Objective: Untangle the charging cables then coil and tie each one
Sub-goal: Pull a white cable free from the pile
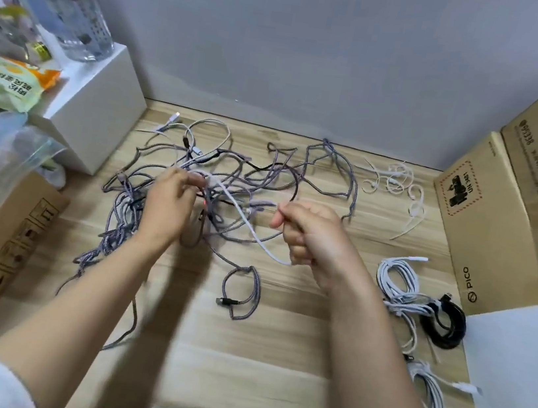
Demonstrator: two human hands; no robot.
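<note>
wooden floor [290, 362], both hands gripping white cable [241, 215]

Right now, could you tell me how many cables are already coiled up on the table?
3, all at the right side: a white coil farthest back, a black coil beside the white box, and another white coil nearest the person. None seems hidden, though the tangle could conceal one.
</note>
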